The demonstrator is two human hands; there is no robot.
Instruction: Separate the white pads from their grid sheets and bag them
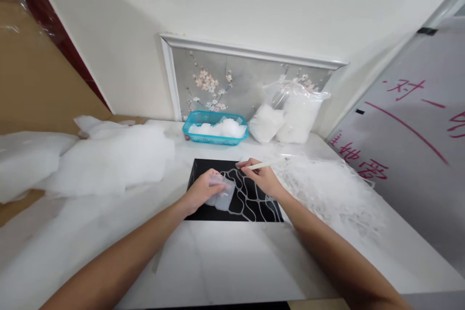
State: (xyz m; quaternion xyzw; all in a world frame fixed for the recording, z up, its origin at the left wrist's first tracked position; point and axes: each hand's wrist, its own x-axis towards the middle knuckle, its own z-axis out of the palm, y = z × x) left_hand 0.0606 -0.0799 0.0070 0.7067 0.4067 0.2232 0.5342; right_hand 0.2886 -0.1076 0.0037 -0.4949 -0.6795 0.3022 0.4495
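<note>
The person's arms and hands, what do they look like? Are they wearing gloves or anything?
No gloves: the left hand and right hand are both bare. The left forearm and right forearm taper toward the wrists, with no sleeves, watch or bracelet showing. Rings are too small to tell.

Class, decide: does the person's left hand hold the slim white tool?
No, the right hand holds the slim white tool, while the left hand holds translucent material.

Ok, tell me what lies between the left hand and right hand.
In the head view, between the left hand and right hand lie a translucent piece and curving pale strips on a black board.
</note>
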